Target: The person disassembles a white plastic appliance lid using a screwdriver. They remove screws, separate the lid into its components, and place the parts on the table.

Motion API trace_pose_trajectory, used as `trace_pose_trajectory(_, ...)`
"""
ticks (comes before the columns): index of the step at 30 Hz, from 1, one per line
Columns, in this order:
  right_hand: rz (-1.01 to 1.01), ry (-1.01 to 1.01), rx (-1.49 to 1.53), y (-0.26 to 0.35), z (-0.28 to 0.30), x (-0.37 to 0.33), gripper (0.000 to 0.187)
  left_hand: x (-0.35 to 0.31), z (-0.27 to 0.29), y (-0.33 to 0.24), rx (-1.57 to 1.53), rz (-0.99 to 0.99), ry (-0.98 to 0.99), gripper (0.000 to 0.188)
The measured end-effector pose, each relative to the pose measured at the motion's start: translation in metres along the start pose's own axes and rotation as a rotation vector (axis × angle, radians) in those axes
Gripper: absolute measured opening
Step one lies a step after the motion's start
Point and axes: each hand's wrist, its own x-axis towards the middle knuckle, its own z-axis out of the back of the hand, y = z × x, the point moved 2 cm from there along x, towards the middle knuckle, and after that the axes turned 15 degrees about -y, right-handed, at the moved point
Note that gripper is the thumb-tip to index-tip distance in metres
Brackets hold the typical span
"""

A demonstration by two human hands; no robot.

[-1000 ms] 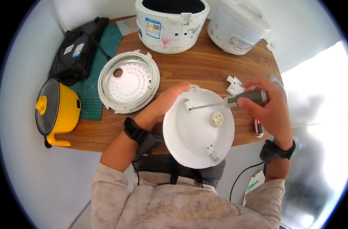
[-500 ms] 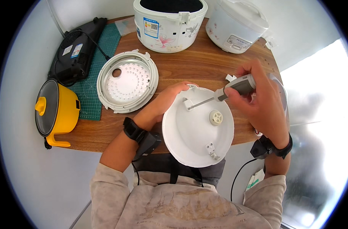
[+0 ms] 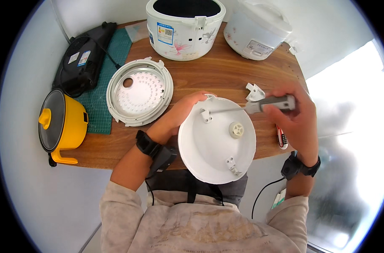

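My left hand [image 3: 183, 111] grips the far left edge of a round white rice cooker lid cover [image 3: 211, 156], its hollow inside facing up. A small white bracket [image 3: 206, 116] with screw holes sits near its far rim. In its middle is a cream round vent piece [image 3: 236, 130], and a second bracket [image 3: 231, 164] lies near the close rim. My right hand [image 3: 296, 118] is closed around a grey screwdriver [image 3: 276, 102], somewhat blurred. Its long shaft lies nearly level over the lid, the tip beside the far bracket; contact is unclear.
Beyond the screwdriver lies a loose white plastic part [image 3: 255, 92]. A metal inner lid [image 3: 143, 97], an open cooker body [image 3: 185, 36] and a closed rice cooker [image 3: 257, 31] stand farther back. At left are a yellow pot [image 3: 72, 126], a black appliance [image 3: 80, 61] and a green mat [image 3: 101, 114].
My right hand has moved right, and the screwdriver has swung flatter with its tip drawn off the far bracket's screw holes. The lid, still in my left hand, has barely shifted.
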Motion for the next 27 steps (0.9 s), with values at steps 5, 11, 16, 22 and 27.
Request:
trace_pose_trajectory(5, -0.237, -0.192, 0.122, -0.055, 0.025, -0.019, 0.025, -0.001, -0.002, -0.001, -0.004, 0.019, -0.005, 0.040)
trace_pose_trajectory(11, -0.234, -0.118, 0.025, -0.114, 0.011, -0.041, 0.026, -0.003, -0.001, -0.003, 0.008, -0.005, -0.019, 0.041)
trace_pose_trajectory(16, -0.253, -0.008, 0.024, -0.150, -0.006, -0.052, 0.024, 0.002, 0.003, 0.002, -0.001, 0.014, -0.017, 0.040)
trace_pose_trajectory(22, -0.185, 0.072, -0.126, -0.151, -0.014, -0.056, 0.023, -0.004, -0.002, -0.003, 0.030, -0.007, -0.037, 0.039)
trace_pose_trajectory(27, 0.108, 0.030, -0.338, -0.117, -0.013, -0.046, 0.019, -0.004, -0.002, -0.001, -0.018, 0.016, -0.020, 0.038)
